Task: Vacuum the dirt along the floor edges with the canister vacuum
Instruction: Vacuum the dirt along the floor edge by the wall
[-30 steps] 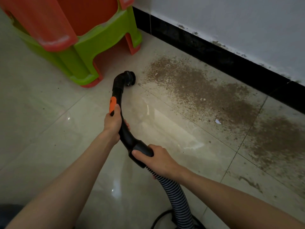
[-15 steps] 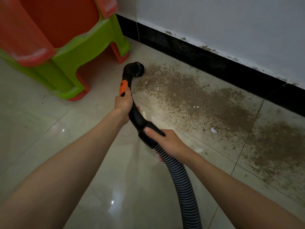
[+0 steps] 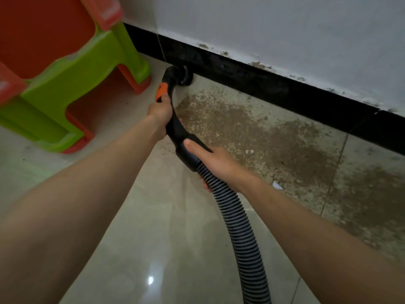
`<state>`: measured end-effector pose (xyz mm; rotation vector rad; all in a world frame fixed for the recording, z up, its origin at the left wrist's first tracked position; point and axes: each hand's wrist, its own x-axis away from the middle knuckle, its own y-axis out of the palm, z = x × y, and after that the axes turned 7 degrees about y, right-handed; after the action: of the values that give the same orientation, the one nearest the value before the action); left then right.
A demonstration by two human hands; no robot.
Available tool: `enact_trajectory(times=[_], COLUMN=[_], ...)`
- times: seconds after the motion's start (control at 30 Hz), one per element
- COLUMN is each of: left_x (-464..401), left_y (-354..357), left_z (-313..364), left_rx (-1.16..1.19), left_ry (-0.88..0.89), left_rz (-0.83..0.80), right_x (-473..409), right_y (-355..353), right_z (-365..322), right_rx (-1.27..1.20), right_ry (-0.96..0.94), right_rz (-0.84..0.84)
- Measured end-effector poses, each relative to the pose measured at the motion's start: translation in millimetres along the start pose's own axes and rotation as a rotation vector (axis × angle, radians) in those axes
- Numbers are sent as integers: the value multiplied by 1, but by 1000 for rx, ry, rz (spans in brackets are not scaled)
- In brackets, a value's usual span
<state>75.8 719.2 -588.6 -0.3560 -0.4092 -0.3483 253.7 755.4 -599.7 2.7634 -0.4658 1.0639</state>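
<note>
A black curved vacuum handle with an orange switch ends in a round brush nozzle. The nozzle sits on the floor right against the black baseboard. My left hand grips the handle just below the orange switch. Lower down, my right hand holds the cuff where the ribbed grey hose joins. Brown dirt covers the tiles to the right of the nozzle, along the wall. The canister is out of view.
A green and orange plastic stool stack stands at the upper left, close to the nozzle. A white wall rises above the baseboard. A small white scrap lies in the dirt. Glossy beige tiles spread below my arms.
Both hands have pushed the handle forward; the nozzle went from the near edge of the dirt patch up to the baseboard. The view has moved closer to the wall.
</note>
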Motion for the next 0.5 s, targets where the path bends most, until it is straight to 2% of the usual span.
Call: enact_trajectory(times=[0.2,0.5], left_x=[22,66], left_y=[32,62], left_z=[-13,-29], left_rx=[-110,-100], left_ry=[110,52], left_rz=[-33,-142], right_x=[26,70], right_y=[-19,-32], right_z=[26,60], right_rx=[-57,-100], right_ry=[11,25], right_rz=[78,180])
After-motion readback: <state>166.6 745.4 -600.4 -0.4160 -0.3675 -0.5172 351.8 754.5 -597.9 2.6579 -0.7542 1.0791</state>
